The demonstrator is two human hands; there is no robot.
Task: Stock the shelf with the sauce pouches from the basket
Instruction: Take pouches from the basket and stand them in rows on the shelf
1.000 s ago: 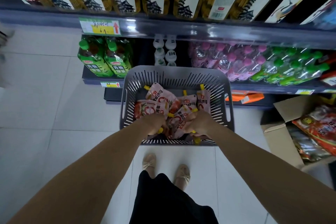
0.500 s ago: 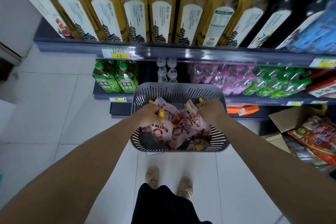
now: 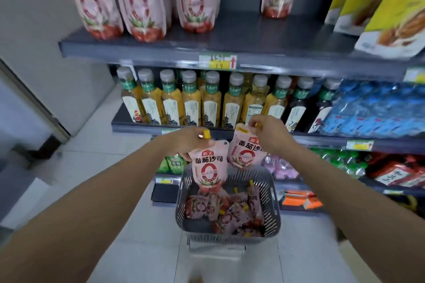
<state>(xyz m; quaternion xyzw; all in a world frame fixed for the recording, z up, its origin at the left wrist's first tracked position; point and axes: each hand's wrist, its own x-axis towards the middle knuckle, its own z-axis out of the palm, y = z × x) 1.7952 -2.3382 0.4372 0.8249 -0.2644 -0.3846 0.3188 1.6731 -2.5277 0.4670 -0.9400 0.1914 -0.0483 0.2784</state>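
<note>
A second ago both hands were down in the basket (image 3: 184, 204); now your left grip (image 3: 184, 142) holds one sauce pouch (image 3: 210, 165), your right grip (image 3: 269, 135) a second pouch (image 3: 246, 153), lifted clear, ready for the top shelf (image 3: 241, 37).

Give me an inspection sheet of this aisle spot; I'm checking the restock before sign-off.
Surface: the dark top shelf has a bare gap between standing pouches.
Job's things: shelved pouches stand upright; loose pouches lie jumbled in the grey basket.
Clutter: orange packs sit low, to the right of the basket.
Hands: the left hand grips the first pouch by its top; the right hand grips the second pouch the same way. Both pouches hang above the basket.
Cables: nothing seen.
Surroundings: bottled drinks on the shelf below, yellow packages at upper right, white tiled floor.
</note>
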